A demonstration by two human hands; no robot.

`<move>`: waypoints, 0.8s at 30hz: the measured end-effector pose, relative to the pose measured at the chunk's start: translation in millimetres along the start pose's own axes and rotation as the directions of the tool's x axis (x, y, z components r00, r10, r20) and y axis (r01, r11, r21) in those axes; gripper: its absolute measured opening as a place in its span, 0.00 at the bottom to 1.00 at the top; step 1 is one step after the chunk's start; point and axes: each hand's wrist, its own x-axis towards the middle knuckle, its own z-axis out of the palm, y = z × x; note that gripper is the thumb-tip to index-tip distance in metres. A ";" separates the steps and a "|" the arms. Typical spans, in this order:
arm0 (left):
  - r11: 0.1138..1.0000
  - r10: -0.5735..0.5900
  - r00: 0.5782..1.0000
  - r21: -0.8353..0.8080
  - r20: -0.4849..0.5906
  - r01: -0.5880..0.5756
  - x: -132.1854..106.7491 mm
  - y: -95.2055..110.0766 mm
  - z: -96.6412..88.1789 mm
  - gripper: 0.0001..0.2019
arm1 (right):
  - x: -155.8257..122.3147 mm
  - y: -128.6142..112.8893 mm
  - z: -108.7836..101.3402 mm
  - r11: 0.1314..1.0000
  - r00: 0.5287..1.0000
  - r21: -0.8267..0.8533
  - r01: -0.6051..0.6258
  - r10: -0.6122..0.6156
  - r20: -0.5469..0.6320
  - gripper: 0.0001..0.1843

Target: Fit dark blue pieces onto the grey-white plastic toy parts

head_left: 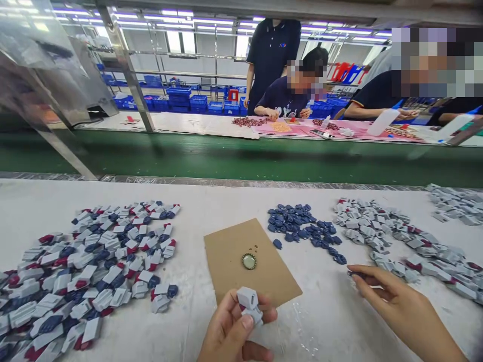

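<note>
My left hand [233, 332] is closed around a small grey plastic part with a red end [249, 303], held just in front of a brown cardboard square [230, 256]. A bottle cap [249, 261] lies on the cardboard. My right hand [392, 301] reaches left across the white table [320, 317], its fingertips pinching a small dark piece that I cannot make out, near the pile of small blue parts [302, 229]. A strip of grey and red parts [396, 241] lies just beyond that hand.
A large heap of assembled grey, blue and red parts [94, 271] covers the left of the table. More grey parts [456, 203] lie at the far right. A green conveyor belt [241, 158] runs behind. Other people work at a table [302, 125] across it.
</note>
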 end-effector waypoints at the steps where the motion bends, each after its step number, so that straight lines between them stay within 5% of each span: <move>1: 0.999 0.031 0.999 0.008 -0.023 -0.031 -0.7 1.4 -1.5 0.17 | -0.8 -11.5 2.2 0.998 0.999 0.069 -0.001 -0.001 0.035 0.20; 5: 0.993 0.110 0.991 -0.042 -0.074 -0.113 -2.5 7.4 -8.1 0.22 | -3.1 -69.8 20.0 0.952 0.984 0.297 0.071 -0.115 0.137 0.18; 10: 0.972 0.084 0.996 -0.215 -0.038 -0.090 -6.0 14.6 -20.1 0.18 | 6.1 -122.9 42.3 0.890 0.923 0.381 0.251 -0.339 0.184 0.08; 15: 0.978 0.122 0.978 -0.145 -0.171 -0.147 -6.9 16.6 -26.7 0.18 | 15.5 -137.0 61.2 0.832 0.846 0.310 0.461 -0.517 0.130 0.10; 21: 0.978 0.060 0.949 -0.170 -0.309 -0.117 -11.0 23.4 -27.5 0.18 | 16.1 -142.2 73.4 0.842 0.851 0.329 0.427 -0.497 0.167 0.10; 24: 0.953 -0.020 0.967 -0.298 -0.254 -0.059 -12.8 25.5 -30.0 0.19 | 15.8 -143.4 72.4 0.833 0.848 0.362 0.419 -0.501 0.173 0.09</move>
